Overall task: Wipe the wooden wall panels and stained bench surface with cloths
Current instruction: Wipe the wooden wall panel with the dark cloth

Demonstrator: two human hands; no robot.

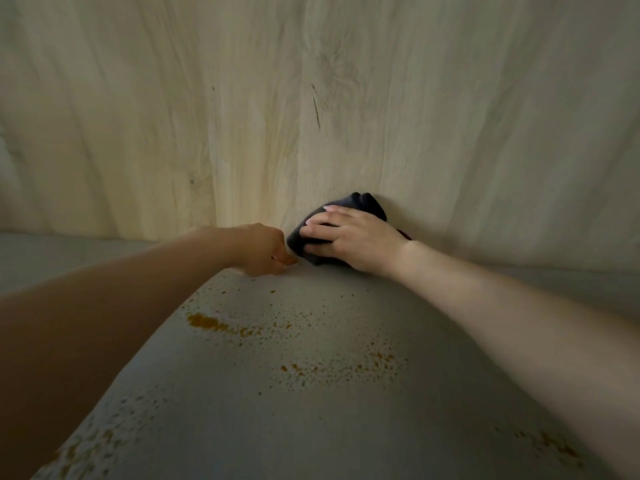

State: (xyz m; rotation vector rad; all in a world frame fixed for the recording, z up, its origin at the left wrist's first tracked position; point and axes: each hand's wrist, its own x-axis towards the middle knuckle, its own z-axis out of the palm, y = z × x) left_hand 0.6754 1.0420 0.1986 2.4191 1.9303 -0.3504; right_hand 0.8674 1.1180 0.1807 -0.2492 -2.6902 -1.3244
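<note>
We see both bare forearms reaching forward. Our right hand [349, 237] lies spread over a crumpled dark navy cloth [346, 216], fingers curled around it, pressing it where the pale wood-grain wall panel [242, 98] meets the grey bench surface [311, 410]. Our left hand [263, 249] rests beside the cloth, fingers curled under, holding nothing visible. Orange-brown stains [214, 322] speckle the bench.
</note>
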